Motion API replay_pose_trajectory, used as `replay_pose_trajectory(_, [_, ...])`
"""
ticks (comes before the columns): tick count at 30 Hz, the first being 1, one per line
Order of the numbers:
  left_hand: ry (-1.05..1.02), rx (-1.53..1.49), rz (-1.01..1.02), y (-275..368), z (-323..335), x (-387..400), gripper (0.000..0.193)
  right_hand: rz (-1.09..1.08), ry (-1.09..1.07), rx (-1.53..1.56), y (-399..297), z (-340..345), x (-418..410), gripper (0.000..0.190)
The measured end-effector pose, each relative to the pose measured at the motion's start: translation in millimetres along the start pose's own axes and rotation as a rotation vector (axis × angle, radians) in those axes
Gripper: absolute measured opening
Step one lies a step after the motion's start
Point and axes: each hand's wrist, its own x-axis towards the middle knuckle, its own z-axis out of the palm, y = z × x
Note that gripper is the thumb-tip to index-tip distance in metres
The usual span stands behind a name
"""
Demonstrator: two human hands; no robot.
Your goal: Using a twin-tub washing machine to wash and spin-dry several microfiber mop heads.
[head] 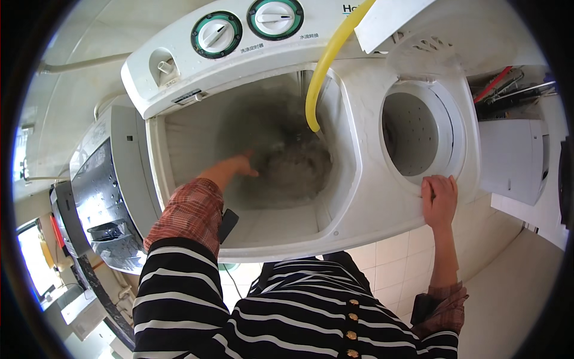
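A white twin-tub washing machine stands in front of me. My left hand reaches into its wash tub, with the fingertips at the murky grey water; whether they are under the surface is hard to tell. Nothing shows in that hand. A yellow hose hangs into the tub, and the water below its end is stirred up. My right hand rests on the machine's front edge, just below the round spin tub, its fingers bent over the rim and holding no loose thing.
Two control dials are on the back panel. The raised spin tub lid leans at the back right. A grey appliance with a dark glossy lid stands at the left, a white cabinet at the right. Tiled floor shows below.
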Motion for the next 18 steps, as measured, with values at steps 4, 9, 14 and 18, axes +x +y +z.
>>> replay_pose_trajectory(4, [0.000, 0.044, 0.000, 10.5, 4.5, -9.7, 0.107, 0.022, -0.004, 0.015, 0.0, 0.7, -0.8, 0.016])
replay_pose_trajectory(9, [-0.052, 0.044, -0.028, 1.6, 11.6, -7.5, 0.105, 0.025, -0.008, 0.018, -2.8, -1.9, 1.0, 0.016])
replay_pose_trajectory(14, [-0.086, -0.031, -0.063, 3.7, 15.8, -0.9, 0.102, 0.032, -0.018, 0.012, 2.2, -6.4, 2.0, 0.016])
replay_pose_trajectory(18, [-0.069, 0.055, -0.050, 4.6, 14.1, 7.9, 0.103, 0.045, -0.041, 0.020, 2.4, -6.8, 1.6, 0.015])
